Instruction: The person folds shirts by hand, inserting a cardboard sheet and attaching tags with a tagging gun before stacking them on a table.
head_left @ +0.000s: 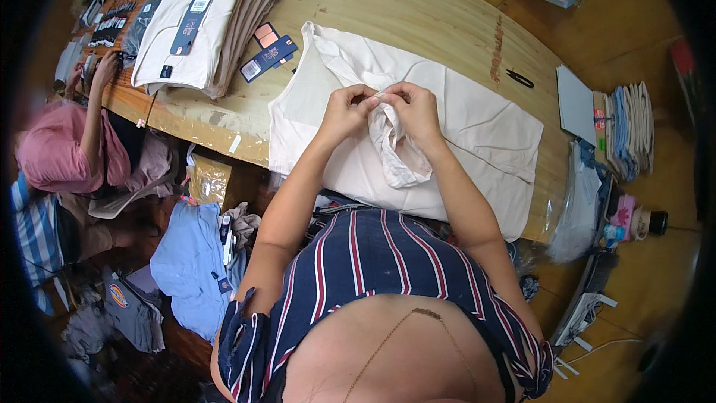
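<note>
Your left hand (349,112) and right hand (418,113) meet just above the garment, thumbs and fingertips closed in a pinch on one gathered bit of cloth; how much fabric each tip grips, cannot tell. Below that pinch, a crumpled loop of the same cloth hangs toward you between your wrists. Cream garment (488,130) lies under and around both hands, flat apart from the bunching, long axis running left to right, its right end angled nearer your body. Key relation: pinch sits left of the cloth's middle, so the left hand is nearer the narrower, strap-like end, while the longer, plainer stretch runs out past your right hand. Desk (440,4) beneath. Beyond the far right edge, black snips (520,79), apart from the cloth, right hand nearer. Up left, a loose dark tag (270,56) beside a stack of folded pale garments (156,37). Farther left, a co-worker's hand (108,71) at small dark items.
</note>
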Action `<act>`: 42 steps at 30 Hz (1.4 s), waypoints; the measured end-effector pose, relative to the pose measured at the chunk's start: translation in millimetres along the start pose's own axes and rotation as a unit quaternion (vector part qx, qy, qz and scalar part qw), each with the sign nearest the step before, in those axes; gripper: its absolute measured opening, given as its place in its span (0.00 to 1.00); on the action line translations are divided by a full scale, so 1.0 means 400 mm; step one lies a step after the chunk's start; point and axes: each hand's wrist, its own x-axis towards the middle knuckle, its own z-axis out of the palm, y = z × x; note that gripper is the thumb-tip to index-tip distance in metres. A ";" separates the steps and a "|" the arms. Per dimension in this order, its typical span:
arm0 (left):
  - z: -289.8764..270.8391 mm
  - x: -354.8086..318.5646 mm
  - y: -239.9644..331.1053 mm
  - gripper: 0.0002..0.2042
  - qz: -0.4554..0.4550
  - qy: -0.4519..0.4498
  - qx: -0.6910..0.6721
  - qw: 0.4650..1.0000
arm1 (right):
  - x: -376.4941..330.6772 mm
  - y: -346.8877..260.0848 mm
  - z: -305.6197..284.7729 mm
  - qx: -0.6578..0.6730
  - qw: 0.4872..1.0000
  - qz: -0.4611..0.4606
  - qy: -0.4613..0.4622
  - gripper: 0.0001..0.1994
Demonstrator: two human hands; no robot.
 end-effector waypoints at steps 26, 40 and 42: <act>-0.030 -0.035 0.024 0.06 -0.105 -0.003 -0.040 0.994 | -0.037 0.007 0.049 -0.064 0.992 -0.098 0.043 0.05; -0.133 0.110 -0.023 0.18 0.257 -0.004 0.570 0.780 | -0.355 -0.029 -0.210 -0.460 0.849 -0.007 -0.260 0.13; -0.149 0.131 -0.057 0.14 0.240 -0.002 0.534 0.811 | -0.373 -0.056 -0.244 -0.418 0.882 -0.006 -0.218 0.14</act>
